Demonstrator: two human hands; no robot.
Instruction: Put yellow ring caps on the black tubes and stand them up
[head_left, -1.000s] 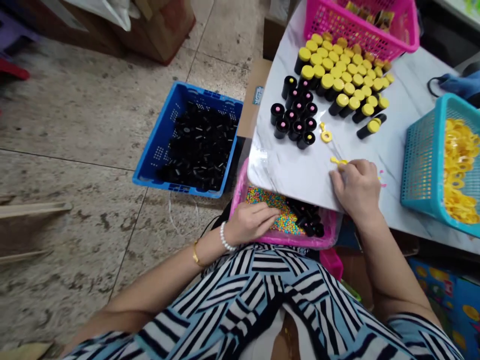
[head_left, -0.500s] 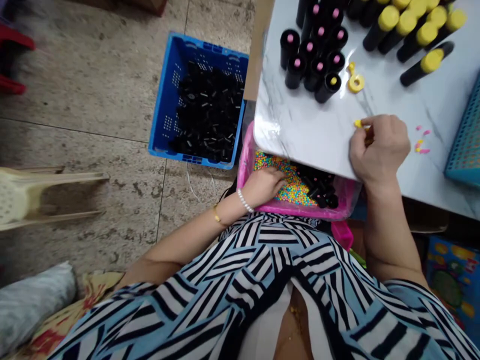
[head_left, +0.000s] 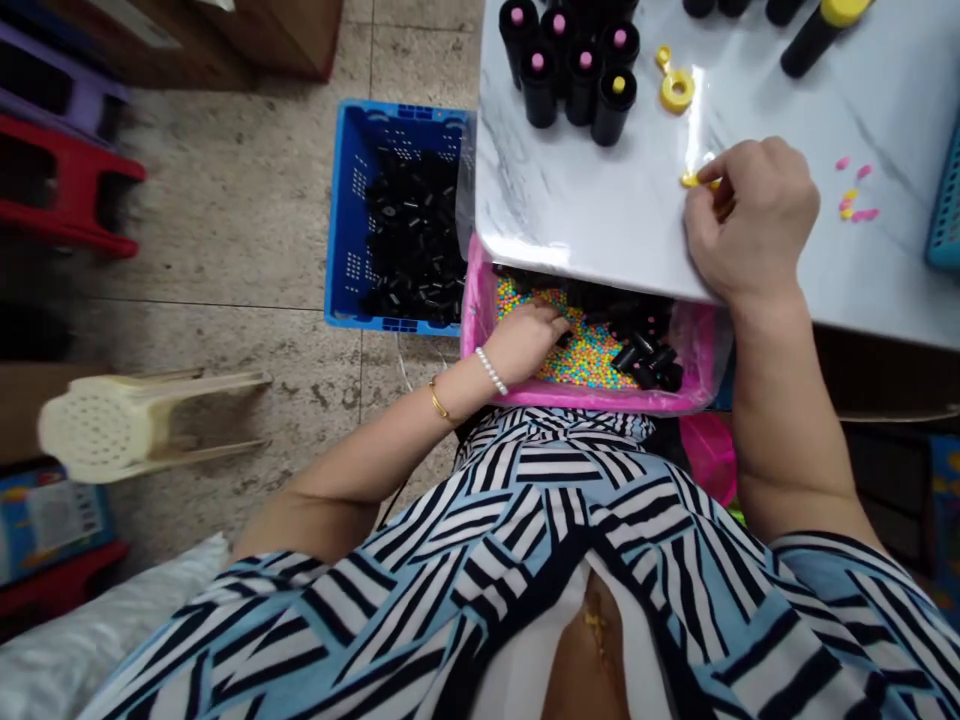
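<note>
My left hand (head_left: 523, 345) reaches into a pink bin (head_left: 592, 400), its fingers curled down among small multicoloured beads (head_left: 589, 358). Something dark shows by its fingertips, too hidden to name. Short black tubes (head_left: 649, 360) lie at the bin's right end. Resting on the white marbled table (head_left: 592, 210), my right hand (head_left: 757, 215) pinches a small yellow plastic piece (head_left: 688, 181), mostly covered by the fingers. Beyond it lies a yellow ring with a knobbed stem (head_left: 677, 90). Upright black tubes with pink plugs (head_left: 585, 75) stand farther back, one with a yellow plug (head_left: 616, 100).
A blue crate (head_left: 349, 215) of black parts (head_left: 420, 235) sits on the floor to the left. Pink and yellow bits (head_left: 855, 195) lie right of my right hand. A yellow-capped black tube (head_left: 814, 40) is farther back. A teal basket (head_left: 946, 215) borders the right; a cream stool (head_left: 97, 425) stands left.
My view has shifted, so the table and its tubes sit higher and further left. My right hand keeps its pinch on the yellow piece; my left hand stays in the beads.
</note>
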